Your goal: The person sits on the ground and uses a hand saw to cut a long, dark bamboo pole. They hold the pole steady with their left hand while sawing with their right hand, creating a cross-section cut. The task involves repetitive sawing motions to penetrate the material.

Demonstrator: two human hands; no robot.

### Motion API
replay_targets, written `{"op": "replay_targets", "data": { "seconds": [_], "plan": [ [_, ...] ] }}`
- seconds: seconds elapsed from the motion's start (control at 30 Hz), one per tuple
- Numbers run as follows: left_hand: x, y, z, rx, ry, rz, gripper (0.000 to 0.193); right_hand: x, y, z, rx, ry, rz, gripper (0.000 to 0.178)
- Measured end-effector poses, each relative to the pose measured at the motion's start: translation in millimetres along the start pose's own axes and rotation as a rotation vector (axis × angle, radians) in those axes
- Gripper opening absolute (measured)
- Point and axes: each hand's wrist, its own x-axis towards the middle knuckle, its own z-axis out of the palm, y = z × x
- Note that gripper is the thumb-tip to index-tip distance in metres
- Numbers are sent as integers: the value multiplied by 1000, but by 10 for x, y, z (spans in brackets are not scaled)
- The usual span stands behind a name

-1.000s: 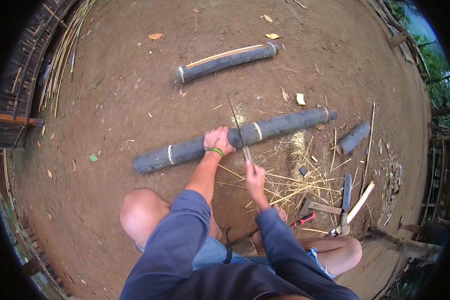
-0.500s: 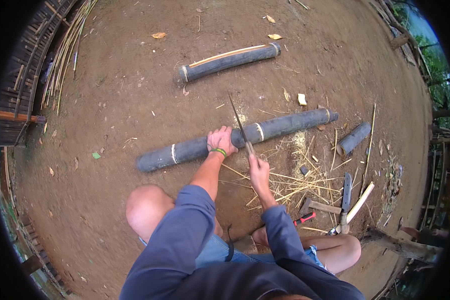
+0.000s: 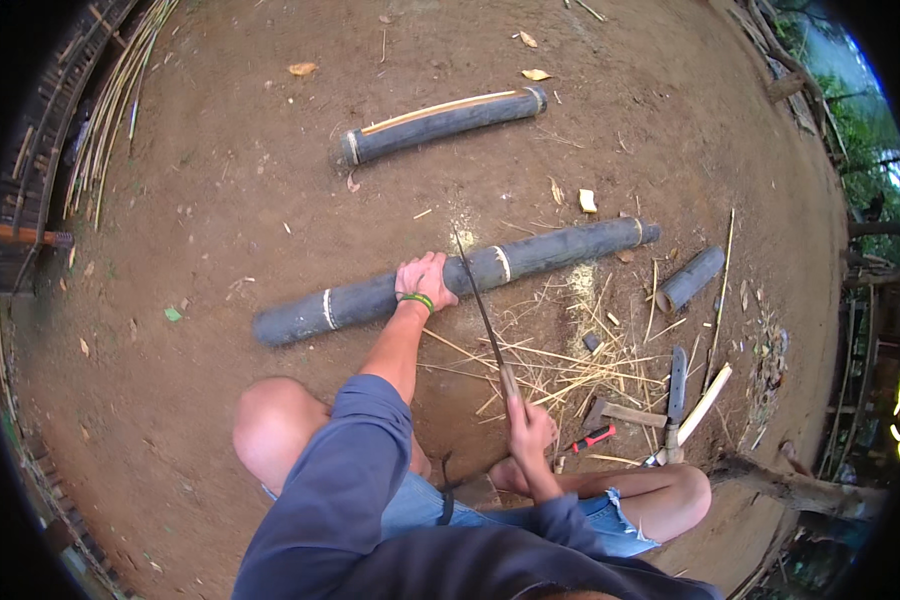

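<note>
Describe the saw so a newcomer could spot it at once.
Find the long bamboo lying across the middle. The saw crosses it beside the left hand, its handle in the right hand. Unlike the broad knife at lower right, its blade looks thin.

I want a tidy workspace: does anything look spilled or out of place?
Yes: pale strips lie crisscrossed on the ground just ahead of the right hand, and pale dust is scattered beside the dark bamboo pole; both look untidy.
</note>
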Motion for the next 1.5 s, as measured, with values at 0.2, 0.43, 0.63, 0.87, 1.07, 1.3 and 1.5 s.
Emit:
{"op": "replay_targets", "data": {
  "seconds": [0.2,0.43,0.63,0.87,1.07,1.3,1.5],
  "plan": [
    [105,314,-57,-23,-24,38,77,1289,-52,590,355,57,-21,48],
    [-48,-26,24,5,5,-8,83,57,-367,4,152,50,-27,50],
    [24,226,12,25,29,37,83,1244,-249,616,352,-1,111,46],
    [-59,30,-5,20,-2,-8,80,-33,106,28,-128,88,-134,49],
    [162,190,-79,-50,-84,31,82,1511,-278,678,367,-5,105,44],
    [32,-5,7,-41,-4,23,81,66,-70,142,92,96,-89,42],
    [174,23,-34,-5,5,46,80,1473,-260,870,415,44,43,52]
  ]
}}
